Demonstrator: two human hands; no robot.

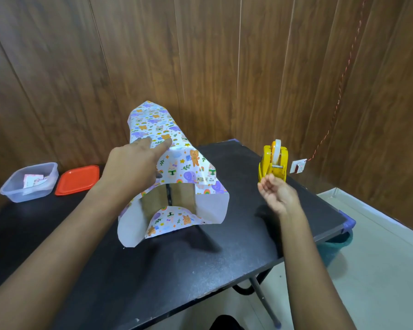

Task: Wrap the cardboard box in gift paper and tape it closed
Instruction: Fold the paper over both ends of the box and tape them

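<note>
Left arm reaches forward across the table, the left hand lying palm down on top of the wrapped parcel. Its fingers are straight and slightly spread, their tips pressing the gift paper flat along the upper face. We see no pinch, only pressure.

Right arm comes in from the lower right. The right hand is raised off the surface with its palm turned up and its fingers loosely curled, just in front of the yellow tape dispenser. We cannot tell whether the fingertips pinch a strip of tape or hold nothing.

The cardboard box stands mid-table under the left hand. The printed paper is draped over its top and sides. Its near end is uncovered, brown board showing between loose paper flaps whose white underside faces us.

The table is black and matt, with folding metal legs visible below its near edge. At far left sits a clear plastic tub with paper scraps inside, and an orange lid lies just beside it.

Dark wood panelling forms the walls. A red cord runs down the right wall to a white socket. Pale tiled floor on the right, and a teal bin under the table's right corner.
</note>
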